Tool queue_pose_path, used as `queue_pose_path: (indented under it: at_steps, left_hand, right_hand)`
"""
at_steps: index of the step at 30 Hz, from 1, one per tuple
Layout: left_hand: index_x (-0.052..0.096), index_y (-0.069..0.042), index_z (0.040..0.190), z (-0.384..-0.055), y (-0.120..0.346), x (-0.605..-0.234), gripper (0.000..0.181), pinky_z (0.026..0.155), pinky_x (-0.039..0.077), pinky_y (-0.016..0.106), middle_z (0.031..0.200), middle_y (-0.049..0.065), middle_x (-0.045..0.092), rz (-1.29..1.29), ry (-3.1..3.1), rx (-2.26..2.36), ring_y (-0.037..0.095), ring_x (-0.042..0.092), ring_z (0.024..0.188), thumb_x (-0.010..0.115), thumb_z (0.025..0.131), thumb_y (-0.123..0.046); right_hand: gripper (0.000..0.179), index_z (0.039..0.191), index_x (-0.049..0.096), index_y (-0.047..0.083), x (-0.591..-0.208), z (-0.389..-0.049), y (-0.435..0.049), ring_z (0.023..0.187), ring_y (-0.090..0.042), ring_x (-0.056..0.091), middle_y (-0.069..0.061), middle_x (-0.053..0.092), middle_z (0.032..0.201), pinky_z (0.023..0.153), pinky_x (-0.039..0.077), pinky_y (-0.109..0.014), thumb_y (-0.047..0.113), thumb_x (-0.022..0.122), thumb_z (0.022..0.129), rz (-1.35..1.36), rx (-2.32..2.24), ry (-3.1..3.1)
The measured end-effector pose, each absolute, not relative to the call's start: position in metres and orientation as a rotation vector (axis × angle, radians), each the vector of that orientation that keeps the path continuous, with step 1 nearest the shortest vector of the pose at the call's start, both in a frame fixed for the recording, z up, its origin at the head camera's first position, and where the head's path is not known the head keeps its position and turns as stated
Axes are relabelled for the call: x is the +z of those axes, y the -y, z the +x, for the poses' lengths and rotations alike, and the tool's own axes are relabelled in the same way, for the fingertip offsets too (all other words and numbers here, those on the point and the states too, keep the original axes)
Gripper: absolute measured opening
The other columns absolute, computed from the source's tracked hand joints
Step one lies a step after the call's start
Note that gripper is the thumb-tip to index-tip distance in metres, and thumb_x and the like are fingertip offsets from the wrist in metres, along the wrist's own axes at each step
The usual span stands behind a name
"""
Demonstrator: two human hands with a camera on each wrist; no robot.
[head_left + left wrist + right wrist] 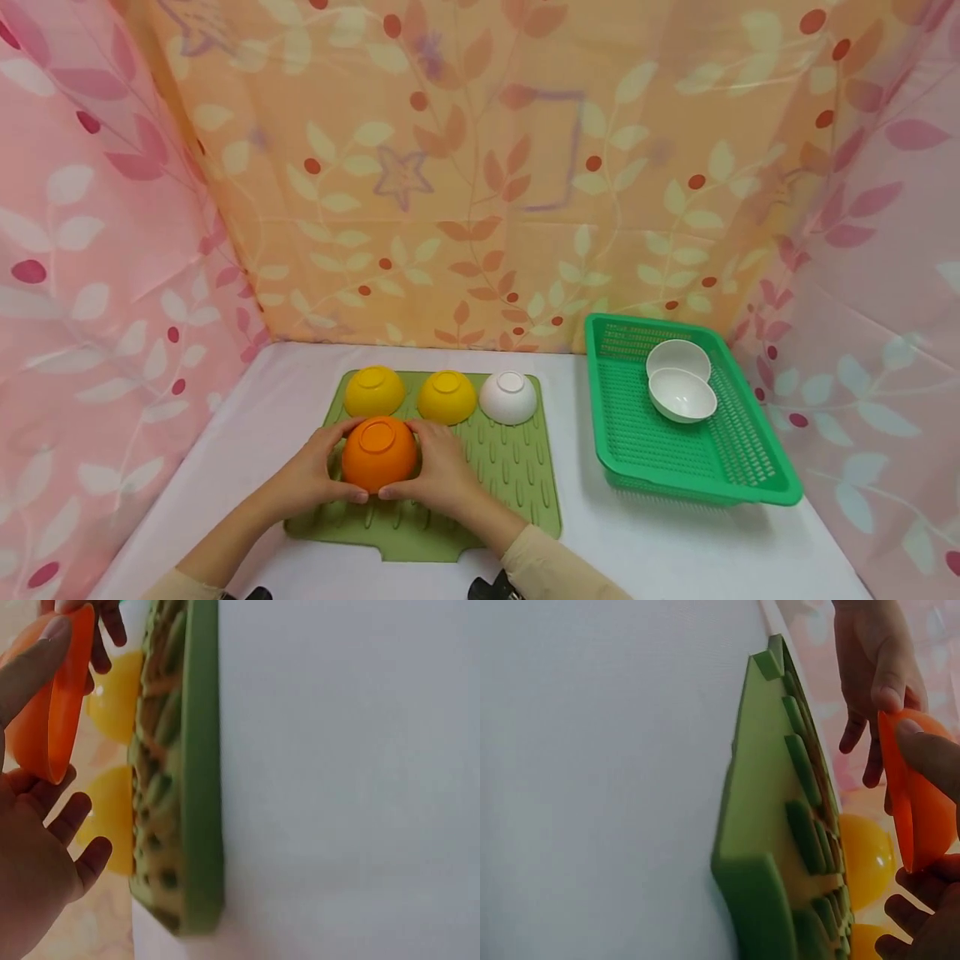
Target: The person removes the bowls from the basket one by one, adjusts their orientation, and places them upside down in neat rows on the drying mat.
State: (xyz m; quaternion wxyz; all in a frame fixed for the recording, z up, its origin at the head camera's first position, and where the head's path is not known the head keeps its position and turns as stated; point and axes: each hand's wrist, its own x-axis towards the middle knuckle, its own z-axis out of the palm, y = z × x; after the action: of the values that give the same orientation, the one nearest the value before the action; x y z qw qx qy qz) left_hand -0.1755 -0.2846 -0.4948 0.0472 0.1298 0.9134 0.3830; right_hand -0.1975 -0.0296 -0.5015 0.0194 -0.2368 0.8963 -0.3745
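An orange bowl [379, 457], bottom up, is held between both hands above the green drying mat [517, 492]. My left hand [306, 473] grips its left side, thumb near the front rim. On the right side my right hand [444, 468] grips it the same way. Both wrist views show the bowl's rim held off the mat, with thumbs on its near side and fingers on the far side. Behind it on the mat, upside down in a row, sit a yellow bowl [373, 392], a second yellow bowl [447, 397] and a white bowl [509, 398].
A green plastic basket [652, 454] stands to the right on the white table [577, 550]. Inside it, a white bowl [682, 397] leans against another white bowl [678, 355]. Patterned cloth [465, 167] encloses the back and sides.
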Motion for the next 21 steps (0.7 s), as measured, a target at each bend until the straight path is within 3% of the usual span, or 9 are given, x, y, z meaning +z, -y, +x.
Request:
queue_pose_path:
  at_steps: [10,15,21]
  left_hand:
    - [0.037,-0.018,0.157,-0.18,0.314,-0.498,0.109,0.103,0.035,0.076,0.145,0.018,0.048,0.459,-2.828,1.036,0.041,0.042,0.133,0.09,0.069,-0.055]
    - [0.039,-0.016,0.156,-0.182,0.32,-0.503,0.11,0.101,0.035,0.077,0.146,0.019,0.048,0.44,-2.841,0.971,0.045,0.043,0.132,0.091,0.068,-0.056]
    - [0.042,-0.016,0.153,-0.182,0.325,-0.506,0.112,0.097,0.038,0.074,0.146,0.019,0.049,0.384,-2.853,0.885,0.045,0.044,0.128,0.092,0.063,-0.059]
  right_hand:
    - [0.096,0.147,0.048,0.024,-0.516,-0.2,0.063,0.131,-0.015,0.049,0.008,0.055,0.14,0.111,0.035,-0.045,0.062,0.088,0.069,-0.722,-1.158,-2.789]
    - [0.097,0.146,0.048,0.023,-0.523,-0.2,0.074,0.13,-0.017,0.049,0.007,0.056,0.139,0.101,0.033,-0.041,0.066,0.087,0.068,-0.72,-1.016,-2.892]
    - [0.099,0.145,0.05,0.023,-0.524,-0.198,0.084,0.126,-0.018,0.046,0.007,0.057,0.138,0.098,0.031,-0.041,0.069,0.087,0.065,-0.683,-0.868,-2.952]
